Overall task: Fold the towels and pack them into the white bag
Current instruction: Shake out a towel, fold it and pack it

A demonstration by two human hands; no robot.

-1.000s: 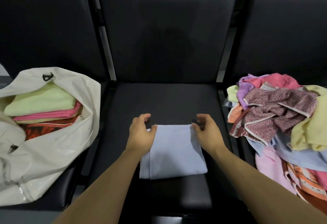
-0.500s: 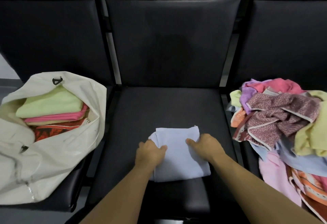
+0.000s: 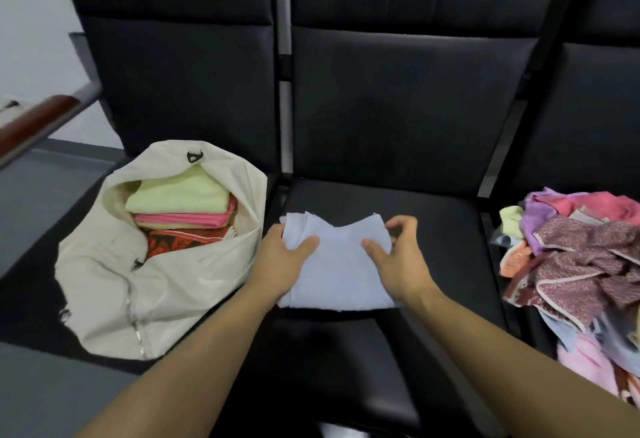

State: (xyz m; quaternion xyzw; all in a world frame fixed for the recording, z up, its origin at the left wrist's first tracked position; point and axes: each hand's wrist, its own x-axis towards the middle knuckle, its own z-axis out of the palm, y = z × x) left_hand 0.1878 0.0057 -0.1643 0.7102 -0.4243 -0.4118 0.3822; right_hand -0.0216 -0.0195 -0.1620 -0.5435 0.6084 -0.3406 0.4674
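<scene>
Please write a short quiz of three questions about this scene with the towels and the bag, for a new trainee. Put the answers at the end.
1. True or false: the white bag is zipped closed.
2. Which folded towel lies on top inside the bag? A) pink B) light green C) red patterned
3. Fill in: both hands hold the light blue towel on the middle ____.

Key
1. False. Its mouth is open, and a stack of folded towels shows inside.
2. B. The light green towel is on top, above the pink towel.
3. Seat. The left hand and right hand each have a grip on one side of the towel.
</scene>
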